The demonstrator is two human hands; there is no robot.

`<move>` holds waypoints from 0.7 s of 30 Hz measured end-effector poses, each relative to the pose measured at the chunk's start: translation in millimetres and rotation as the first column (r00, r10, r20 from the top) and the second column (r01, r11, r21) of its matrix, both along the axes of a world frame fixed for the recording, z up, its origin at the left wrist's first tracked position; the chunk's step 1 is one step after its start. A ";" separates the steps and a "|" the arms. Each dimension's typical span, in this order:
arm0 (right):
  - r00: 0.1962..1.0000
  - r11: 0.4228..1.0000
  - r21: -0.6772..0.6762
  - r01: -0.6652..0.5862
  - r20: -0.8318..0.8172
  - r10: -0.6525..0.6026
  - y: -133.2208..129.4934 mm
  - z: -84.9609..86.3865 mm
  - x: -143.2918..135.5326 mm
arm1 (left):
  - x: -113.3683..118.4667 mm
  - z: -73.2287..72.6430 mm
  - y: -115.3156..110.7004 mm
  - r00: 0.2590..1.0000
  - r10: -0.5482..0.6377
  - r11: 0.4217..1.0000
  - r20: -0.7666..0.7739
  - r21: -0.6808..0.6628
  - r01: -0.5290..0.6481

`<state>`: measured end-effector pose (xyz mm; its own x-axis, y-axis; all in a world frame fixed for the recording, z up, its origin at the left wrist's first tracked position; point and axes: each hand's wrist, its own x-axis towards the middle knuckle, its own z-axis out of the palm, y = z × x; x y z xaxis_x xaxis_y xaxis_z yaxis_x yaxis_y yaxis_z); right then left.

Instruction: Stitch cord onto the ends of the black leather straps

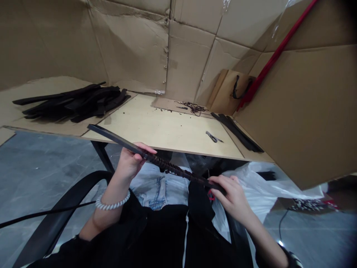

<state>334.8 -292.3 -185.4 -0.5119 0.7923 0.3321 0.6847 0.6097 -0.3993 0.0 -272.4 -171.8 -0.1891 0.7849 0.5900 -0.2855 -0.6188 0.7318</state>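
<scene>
A long dark flat stick [170,167] slants across in front of my body, above my lap, its left end higher in view. Dark brown cord or carved ridges cover its middle; I cannot tell which. Toward the left, my left hand [132,162] grips it with the thumb on top, just beside the ridged part. My right hand [230,191] is closed around the other end. The stick's far left tip reaches over the table edge.
On the table [161,126] lie a pile of dark strips [80,100], small snips [213,137], tangled brown cord [195,108] and more dark strips [238,132] at right. Cardboard walls [189,56] enclose the back. A white plastic bag [259,186] hangs at right; a chair armrest [61,212] is at left.
</scene>
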 end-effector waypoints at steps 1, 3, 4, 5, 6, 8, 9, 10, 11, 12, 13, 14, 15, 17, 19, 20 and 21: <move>1.000 1.000 -0.012 -0.022 0.014 0.022 0.0 -1.1 0.1 | -0.8 -0.1 -0.1 1.000 -0.003 1.000 0.000 0.002 0.003; 0.998 0.995 -0.075 -0.068 0.007 0.068 0.6 -3.3 1.3 | -2.2 -0.6 -0.7 1.000 -0.013 1.000 0.009 0.000 0.013; 0.996 0.993 -0.084 -0.084 -0.009 0.084 1.3 -3.9 2.3 | -2.5 -0.7 -1.2 1.000 -0.021 1.000 0.018 0.001 0.021; 0.996 0.995 -0.059 -0.083 -0.031 0.081 2.2 -4.1 3.6 | -2.6 -0.8 -1.9 0.999 -0.028 1.000 0.028 0.002 0.028; 0.996 0.998 -0.005 -0.065 -0.058 0.065 3.3 -3.8 5.0 | -2.5 -0.8 -2.6 0.999 -0.035 0.999 0.039 0.003 0.035; 0.992 0.988 0.150 0.022 -0.126 -0.003 5.5 -1.8 8.3 | -1.9 -0.9 -4.2 0.998 -0.046 0.999 0.036 -0.010 0.047; 0.985 0.973 0.214 0.082 -0.165 -0.047 6.2 -0.2 10.0 | -1.8 -1.3 -4.9 0.999 -0.044 0.999 0.024 -0.024 0.045; 0.977 0.965 0.227 0.131 -0.195 -0.087 6.6 2.0 11.7 | -2.0 -2.1 -5.5 0.999 -0.034 0.999 0.012 -0.042 0.035; 0.973 0.975 0.164 0.148 -0.202 -0.114 6.6 4.6 13.2 | -2.5 -3.2 -5.8 1.000 -0.016 0.998 0.000 -0.062 0.015; 0.978 0.993 0.017 0.113 -0.178 -0.108 6.2 7.6 14.4 | -3.3 -4.6 -6.0 1.000 0.007 0.997 -0.012 -0.078 -0.008; 0.988 0.981 -0.190 0.039 -0.142 -0.067 5.6 10.6 15.4 | -4.3 -6.0 -5.9 0.999 0.030 0.995 -0.021 -0.090 -0.031; 0.993 0.917 -0.396 -0.042 -0.120 -0.006 4.9 13.5 15.9 | -5.4 -7.4 -5.8 0.999 0.049 0.994 -0.024 -0.094 -0.051; 0.992 0.828 -0.551 -0.106 -0.119 0.048 4.3 15.9 16.1 | -6.3 -8.4 -5.6 0.998 0.058 0.994 -0.030 -0.095 -0.061; 0.984 0.741 -0.652 -0.161 -0.167 0.067 3.8 18.0 15.5 | -7.5 -9.7 -5.2 0.998 0.057 0.996 -0.030 -0.068 -0.059; 0.968 0.819 -0.563 -0.115 -0.247 -0.034 4.1 15.7 14.0 | -7.8 -10.2 -5.1 0.998 0.056 0.998 -0.021 -0.029 -0.056; 0.957 0.861 -0.503 -0.073 -0.279 -0.082 4.3 13.3 13.1 | -7.8 -10.5 -5.3 0.998 0.056 0.998 -0.029 -0.020 -0.056; 0.946 0.897 -0.441 -0.027 -0.301 -0.119 4.5 10.2 12.2 | -7.8 -10.9 -5.7 0.997 0.061 0.998 -0.041 -0.023 -0.062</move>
<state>346.9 -287.7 -175.2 -0.3987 0.9131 0.0854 0.5021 0.2953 -0.8128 -7.8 -278.1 -182.7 -0.2135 0.7868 0.5791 -0.2175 -0.6162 0.7570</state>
